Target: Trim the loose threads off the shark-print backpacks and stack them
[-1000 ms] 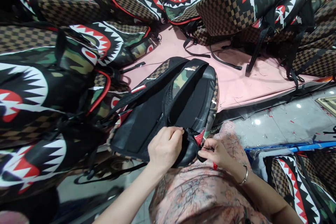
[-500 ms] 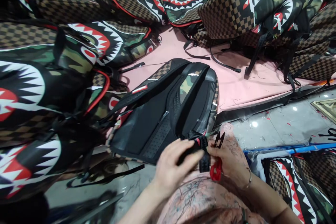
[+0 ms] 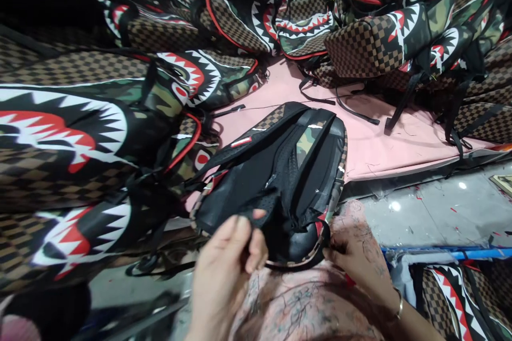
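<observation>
A backpack (image 3: 256, 170) with checkered edges lies on its front before me, its black padded back and shoulder straps facing up. At its lower left part, my left hand (image 3: 234, 253) is closed in a pinch on black fabric that rises in a fold; whether this is a strap or the back panel I cannot tell. My right hand (image 3: 354, 264) is curled at the lower right corner, its fingertips against a black strap (image 3: 325, 242). A bit of red handle (image 3: 350, 280) shows beneath that hand, part of the thread snips; their blades are hidden.
Piled backpacks with shark-mouth prints (image 3: 80, 128) crowd the left side, and more (image 3: 364, 48) stand along the back. A pink table surface (image 3: 372, 149) lies under the work. At lower right, another backpack (image 3: 448, 298) sits beside a blue edge (image 3: 472, 253) above the grey floor.
My left hand has moved left, away from the right hand, and now pinches black fabric. The right hand has turned and lowered, hiding the snips' blades. The view has shifted slightly left.
</observation>
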Tool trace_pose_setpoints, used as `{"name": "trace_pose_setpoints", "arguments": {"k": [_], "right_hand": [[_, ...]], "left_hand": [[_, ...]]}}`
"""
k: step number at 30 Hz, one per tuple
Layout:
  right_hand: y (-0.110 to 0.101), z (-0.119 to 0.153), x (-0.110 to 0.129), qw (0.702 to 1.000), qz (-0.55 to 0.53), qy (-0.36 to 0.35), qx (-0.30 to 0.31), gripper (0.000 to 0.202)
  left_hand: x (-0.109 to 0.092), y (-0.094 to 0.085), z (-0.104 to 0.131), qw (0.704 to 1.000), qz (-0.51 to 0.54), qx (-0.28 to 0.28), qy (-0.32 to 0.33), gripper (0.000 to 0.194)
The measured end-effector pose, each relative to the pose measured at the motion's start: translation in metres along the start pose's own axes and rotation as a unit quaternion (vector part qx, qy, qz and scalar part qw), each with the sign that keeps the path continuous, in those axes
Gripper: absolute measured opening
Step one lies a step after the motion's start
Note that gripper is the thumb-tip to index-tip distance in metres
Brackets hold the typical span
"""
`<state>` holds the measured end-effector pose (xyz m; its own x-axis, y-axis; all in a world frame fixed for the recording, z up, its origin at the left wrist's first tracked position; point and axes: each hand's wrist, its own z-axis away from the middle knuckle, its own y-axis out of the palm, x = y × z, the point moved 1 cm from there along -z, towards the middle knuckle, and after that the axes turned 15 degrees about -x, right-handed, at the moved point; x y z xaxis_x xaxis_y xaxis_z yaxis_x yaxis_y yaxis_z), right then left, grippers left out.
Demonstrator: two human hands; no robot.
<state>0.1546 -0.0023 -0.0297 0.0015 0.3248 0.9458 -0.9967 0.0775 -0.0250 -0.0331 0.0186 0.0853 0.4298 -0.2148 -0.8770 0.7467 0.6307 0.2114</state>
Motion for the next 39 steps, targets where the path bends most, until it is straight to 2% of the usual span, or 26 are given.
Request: {"name": "trace_pose_setpoints", "arguments": {"k": [2,4,6,8,11,15,18,22,26,34,39], "right_hand": [[-0.010,0.003,-0.003,0.995,0.078,-0.065,-0.025,0.016],[-0.019,0.005,0.001,0.983,0.119,-0.125,-0.066,0.006],[-0.023,0.006,0.013,0.970,0.127,-0.184,-0.090,0.019],[-0.021,0.007,0.030,0.962,0.122,-0.227,-0.095,0.022],[-0.008,0.005,0.054,0.955,0.125,-0.254,-0.095,0.017],[0.006,-0.003,0.067,0.943,0.128,-0.291,-0.099,0.017],[0.007,-0.010,0.065,0.938,0.131,-0.303,-0.106,0.018],[0.006,-0.015,0.065,0.933,0.145,-0.317,-0.084,0.017],[0.006,-0.017,0.068,0.927,0.137,-0.338,-0.084,0.014],[0.003,-0.026,0.064,0.966,0.101,-0.236,-0.019,0.012],[0.001,-0.026,0.066,0.961,0.112,-0.251,-0.033,0.010]], "left_hand": [[0.015,0.000,-0.001,0.995,-0.051,0.044,-0.069,0.031],[0.028,0.000,0.000,0.991,-0.081,0.060,-0.085,0.032],[0.037,0.001,0.004,0.990,-0.092,0.069,-0.085,0.031],[0.041,0.003,0.008,0.988,-0.093,0.076,-0.095,0.033],[0.043,0.006,0.013,0.987,-0.078,0.081,-0.117,0.047],[0.046,0.002,0.014,0.988,-0.069,0.080,-0.116,0.063],[0.049,-0.001,0.014,0.986,-0.076,0.086,-0.119,0.068],[0.053,-0.002,0.015,0.984,-0.073,0.092,-0.134,0.072],[0.054,-0.002,0.015,0.982,-0.072,0.092,-0.146,0.069],[0.056,-0.005,0.011,0.981,-0.064,0.090,-0.159,0.062],[0.061,-0.008,0.012,0.983,-0.077,0.099,-0.135,0.061]]}}
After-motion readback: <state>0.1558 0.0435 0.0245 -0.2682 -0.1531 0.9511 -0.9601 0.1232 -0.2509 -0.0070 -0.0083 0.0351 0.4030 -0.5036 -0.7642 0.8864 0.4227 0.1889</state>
